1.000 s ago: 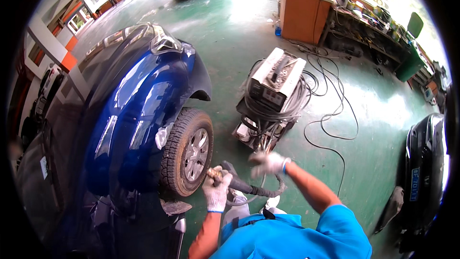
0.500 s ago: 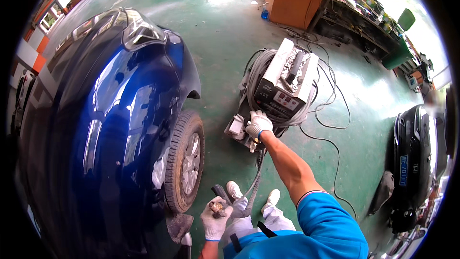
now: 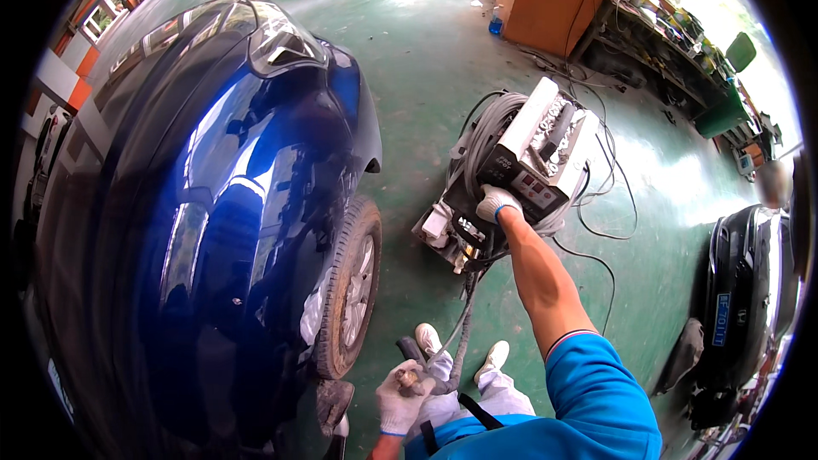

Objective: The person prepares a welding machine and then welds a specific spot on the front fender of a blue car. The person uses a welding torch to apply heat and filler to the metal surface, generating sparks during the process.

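My left hand [image 3: 399, 400], in a white knit glove, is closed round a welding gun [image 3: 411, 380] with a brass-coloured tip and a dark handle. A thick grey cable [image 3: 461, 349] runs from it up to a wheeled spot-welding machine [image 3: 511, 172]. My right hand [image 3: 498, 203], gloved too, reaches in at the machine's front, just below the control panel [image 3: 534, 189]. Its fingers are hidden there, so what they touch does not show. Below that hand, the machine's lower tray [image 3: 434, 220] carries a white box and small brass-coloured parts.
Close on the left stands a dark blue car [image 3: 217, 204], its front wheel [image 3: 351, 290] beside my legs. Cables [image 3: 626, 204] loop over the green floor right of the machine. A black car bumper [image 3: 734, 307] stands at the right; a cluttered workbench [image 3: 660, 51] is at the far right.
My right hand has moved from the lower tray to just beneath the control panel, farther in. The left hand keeps the welding gun. The whole view has shifted a little.
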